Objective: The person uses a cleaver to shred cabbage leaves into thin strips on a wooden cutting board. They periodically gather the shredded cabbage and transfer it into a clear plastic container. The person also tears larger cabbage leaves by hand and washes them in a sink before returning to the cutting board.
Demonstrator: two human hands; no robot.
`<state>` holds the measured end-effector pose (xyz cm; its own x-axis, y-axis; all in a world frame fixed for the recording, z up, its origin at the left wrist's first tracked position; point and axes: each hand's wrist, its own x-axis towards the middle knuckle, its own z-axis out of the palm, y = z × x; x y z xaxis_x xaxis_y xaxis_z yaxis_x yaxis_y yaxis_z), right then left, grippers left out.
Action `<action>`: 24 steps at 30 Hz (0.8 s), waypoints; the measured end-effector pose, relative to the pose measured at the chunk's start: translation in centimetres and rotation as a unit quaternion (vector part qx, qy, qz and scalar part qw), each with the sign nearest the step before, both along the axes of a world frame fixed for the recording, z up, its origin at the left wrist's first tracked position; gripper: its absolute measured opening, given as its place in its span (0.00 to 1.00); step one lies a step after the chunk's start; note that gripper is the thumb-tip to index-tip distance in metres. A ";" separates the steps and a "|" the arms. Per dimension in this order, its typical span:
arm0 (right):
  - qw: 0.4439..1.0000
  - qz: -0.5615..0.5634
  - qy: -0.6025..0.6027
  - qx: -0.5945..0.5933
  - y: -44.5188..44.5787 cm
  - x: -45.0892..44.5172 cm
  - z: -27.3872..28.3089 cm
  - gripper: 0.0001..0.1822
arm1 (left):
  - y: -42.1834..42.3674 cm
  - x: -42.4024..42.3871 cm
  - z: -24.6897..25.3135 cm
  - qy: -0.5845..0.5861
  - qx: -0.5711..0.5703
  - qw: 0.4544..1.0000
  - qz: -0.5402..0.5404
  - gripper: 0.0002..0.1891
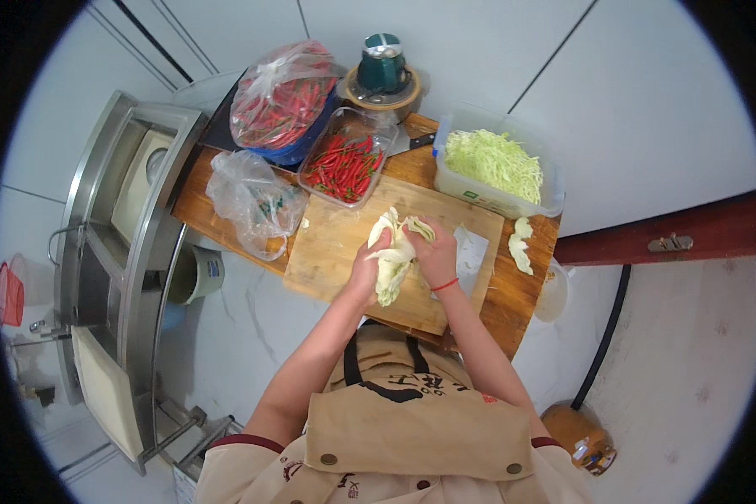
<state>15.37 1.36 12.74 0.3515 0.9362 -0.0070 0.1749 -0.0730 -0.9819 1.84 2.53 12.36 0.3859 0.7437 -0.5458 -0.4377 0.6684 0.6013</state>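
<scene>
Above a wooden cutting board (327, 252), my left hand (366, 268) and my right hand (436, 252) both grip pale green cabbage leaves (394, 261); the leaves fold and hang between the hands. A red cord circles my right wrist. Under and beside that wrist lies a white sheet (472, 255) on the board. Shredded cabbage (494, 165) fills much of a clear plastic bin (498, 205) behind the board's right side. A loose cabbage piece (520, 246) rests on the wooden table to the right. Near the bin lies a knife with a black handle (423, 140), its blade partly hidden.
Red chillies (346, 167) sit in a clear tray, beside a bagged heap of chillies (283, 104) in a blue container. A crumpled plastic bag (252, 201) lies at the table's left. A green-topped appliance (382, 69) stands behind. Left is a steel sink (142, 170); below it, a bucket (205, 274).
</scene>
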 end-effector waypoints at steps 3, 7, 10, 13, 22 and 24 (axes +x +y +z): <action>0.996 -0.016 0.088 0.028 1.0 -1.4 -1.5 0.10 | 0.6 -0.7 -2.4 -0.065 -0.083 0.993 0.052 0.20; 0.983 0.000 0.174 0.058 2.0 -3.1 -2.7 0.08 | 0.2 -0.1 -4.9 -0.143 -0.021 0.979 0.141 0.20; 0.979 -0.032 0.203 0.012 1.7 -2.9 -2.1 0.09 | 1.1 -1.2 -5.1 -0.023 -0.023 0.980 0.196 0.19; 0.975 -0.081 0.205 0.011 0.0 -0.6 -0.2 0.11 | 3.3 -3.9 -4.1 -0.003 0.005 0.978 0.208 0.17; 0.992 0.020 -0.107 0.058 -1.0 -3.4 0.6 0.22 | 2.1 -0.3 -3.0 -0.037 0.028 0.987 0.153 0.28; 0.998 -0.016 -0.066 0.011 -1.2 -4.1 0.1 0.23 | 2.0 0.3 -2.4 -0.080 -0.012 0.986 0.149 0.27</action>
<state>11.29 0.12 12.88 0.3775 0.9240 0.0618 0.3007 -0.0591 -0.9519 2.15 4.50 9.96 0.2350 0.8241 -0.5154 -0.7040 0.5099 0.4943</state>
